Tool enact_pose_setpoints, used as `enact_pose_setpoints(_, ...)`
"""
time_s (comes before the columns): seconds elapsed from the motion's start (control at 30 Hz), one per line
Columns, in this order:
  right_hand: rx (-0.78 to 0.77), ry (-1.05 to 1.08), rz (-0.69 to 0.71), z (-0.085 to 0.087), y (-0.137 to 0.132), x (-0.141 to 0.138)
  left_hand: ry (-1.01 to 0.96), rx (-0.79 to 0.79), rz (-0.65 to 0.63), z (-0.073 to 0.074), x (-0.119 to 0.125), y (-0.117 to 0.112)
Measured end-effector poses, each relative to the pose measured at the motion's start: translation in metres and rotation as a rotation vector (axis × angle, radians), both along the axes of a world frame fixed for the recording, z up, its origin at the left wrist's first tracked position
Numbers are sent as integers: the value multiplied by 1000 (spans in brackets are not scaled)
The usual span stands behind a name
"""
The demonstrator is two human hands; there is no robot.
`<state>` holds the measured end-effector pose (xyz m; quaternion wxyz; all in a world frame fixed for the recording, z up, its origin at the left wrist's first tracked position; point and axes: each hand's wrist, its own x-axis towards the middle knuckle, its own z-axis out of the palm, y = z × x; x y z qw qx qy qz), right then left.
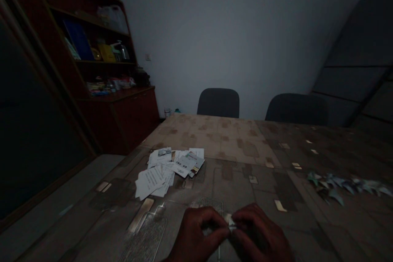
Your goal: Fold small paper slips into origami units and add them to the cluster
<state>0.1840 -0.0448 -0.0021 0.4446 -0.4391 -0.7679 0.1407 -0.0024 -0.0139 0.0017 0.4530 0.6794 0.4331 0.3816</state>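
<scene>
I judge two-handed handling underway | left grip (194,233), right grip (264,230) pinching pale piece (231,226), right of paper pile (150,182) | next: steady pressure

Small print covers white cards (150,181) spread across a dim worktop (202,129), none of it legible.

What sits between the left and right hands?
In the head view, a small pale piece sits there, pinched at the fingertips of the left hand and right hand; too dim to identify.
</scene>
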Motion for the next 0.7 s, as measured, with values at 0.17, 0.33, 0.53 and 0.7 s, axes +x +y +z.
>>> enact_pose_setpoints(0.17,-38,41,-13,-4,-2,-2,-19,-48,8,-1,3,-1)
enact_pose_setpoints(0.33,-86,78,-14,-7,0,1,-67,-66,-10,9,-1,3)
enact_pose_setpoints(0.53,-344,242,58,-8,-1,3,-102,198,-161,24,-11,12)
enact_pose_setpoints(0.7,-479,432,30,-9,-5,-5,-75,316,-204,31,-11,11)
